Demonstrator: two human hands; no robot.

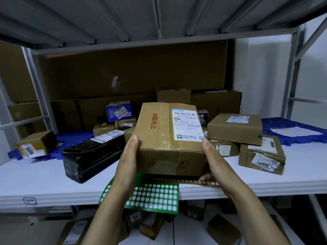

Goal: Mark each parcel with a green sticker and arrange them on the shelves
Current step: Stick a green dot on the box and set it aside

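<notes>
Evidently the job is only partway through. On the head view I note two flat brown boxes (235, 129) at the right of the white shelf (53, 183), each carrying a green dot (259, 136) at a corner. The black oblong box (92, 156) and the small cartons (104, 129) behind it show none that I can make out.

A brown cardboard parcel with a white shipping label (169, 138) sits at the shelf's front edge, with no sticker on its visible faces. The left hand (128, 156) grips its left side, thumb on the top edge. The right hand (215, 160) grips the right side, thumb by the label and fingers curled beneath. The green sticker sheet (155, 197), most of its dots gone, hangs under the parcel over the shelf edge. In my judgement this parcel is yet to be marked and shelved.
</notes>
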